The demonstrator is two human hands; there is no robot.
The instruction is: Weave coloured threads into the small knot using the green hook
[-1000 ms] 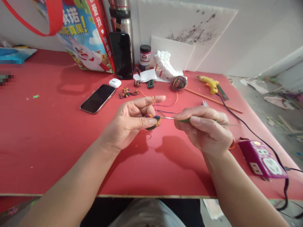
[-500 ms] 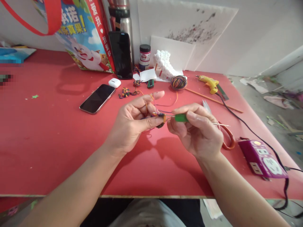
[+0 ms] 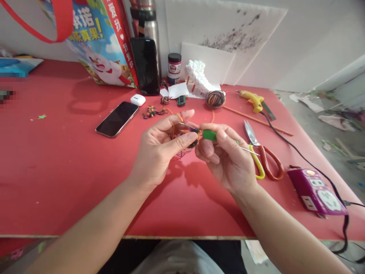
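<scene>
My left hand (image 3: 159, 148) pinches a small multicoloured crochet piece (image 3: 194, 141) between thumb and fingers, with yarn looped over its raised index finger. In my right hand (image 3: 228, 152) is a crochet hook with a green grip (image 3: 209, 135); its metal tip passes over the piece, beside my left fingers. The hook's thin rear end sticks out past my right hand. Orange yarn runs toward a multicoloured yarn ball (image 3: 215, 99) behind the hands. Part of the crochet piece is hidden by my left thumb.
Scissors (image 3: 256, 146) lie right of my right hand. Farther right are a yellow glue gun (image 3: 252, 101), its black cable and a purple power strip (image 3: 317, 192). A phone (image 3: 117, 118), white earbud case (image 3: 138, 100), jar (image 3: 174, 68) and bag (image 3: 105, 45) stand or lie toward the back left.
My right hand and the hook have moved left, closer to my left hand, uncovering the scissors. The hook now reaches farther across the crochet piece.
</scene>
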